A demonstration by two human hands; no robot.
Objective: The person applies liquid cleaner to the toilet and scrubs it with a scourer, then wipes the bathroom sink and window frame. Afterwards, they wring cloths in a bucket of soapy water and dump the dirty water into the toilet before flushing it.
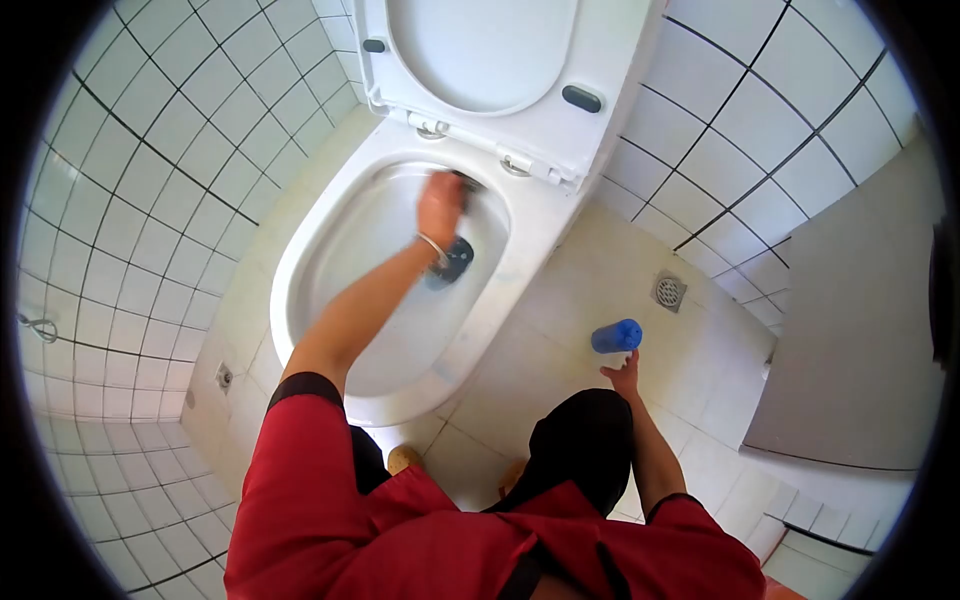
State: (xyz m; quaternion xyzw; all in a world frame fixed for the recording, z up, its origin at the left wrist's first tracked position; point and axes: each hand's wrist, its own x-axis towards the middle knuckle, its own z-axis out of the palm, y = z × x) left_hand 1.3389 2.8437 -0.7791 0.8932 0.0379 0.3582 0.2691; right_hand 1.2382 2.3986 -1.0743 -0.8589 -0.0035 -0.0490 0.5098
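Blue bottle, centre right, could get knocked if my spread, empty right grip twitches; left grip clenches dark brush, upper centre.

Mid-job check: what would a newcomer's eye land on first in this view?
Probably the big white toilet, top centre with its lid raised, and the motion-blurred left hand inside its bowl, a dark thing at the fingers. Next, the bright blue bottle over the pale floor to the right, just beyond the right hand.
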